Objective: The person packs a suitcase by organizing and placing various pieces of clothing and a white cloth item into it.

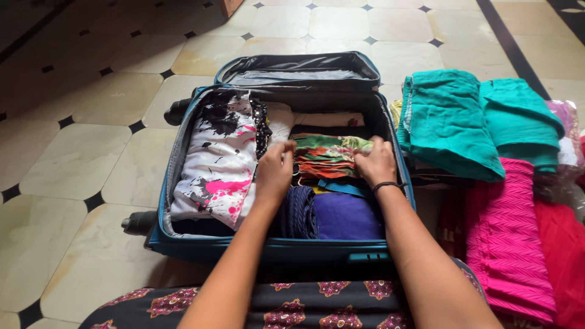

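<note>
Folded multicoloured cloth (326, 157), patterned in green, orange and red, lies in the middle of the open suitcase (183, 247), a little right of the frame's centre, and both of your hands are on it. Your left hand (275, 170) presses down on its left edge with the fingers curled over the fabric; your right hand (376, 163) sits on its right edge, fingers bent and tucked into the folds. The two hands are apart, one at each end of the cloth, each closed loosely on the fabric rather than flat. A thin black band (389, 185) circles your right wrist.

Left of the cloth, in the same suitcase, a white garment with black and pink splashes (216, 161) fills the left side of the case. Just below your hands lie a dark blue ribbed piece (300, 213) and, touching it on the right, a purple piece (347, 216). Above the cloth, toward the top of the case, a pale folded piece (329, 119) rests against the back wall. The suitcase lid (301, 68) stands open at the upper centre of the frame.

Right of the suitcase, a stack of teal cloth (451, 122) rests just beside the case's right wall, and below it a bright pink textured fabric (509, 237) runs toward the lower right corner, next to a red one (563, 256). The suitcase sits on a floor of pale tiles (79, 158) with small dark diamonds at the corners. At the bottom of the frame, a dark printed fabric with pink motifs (329, 304) covers your lap.
</note>
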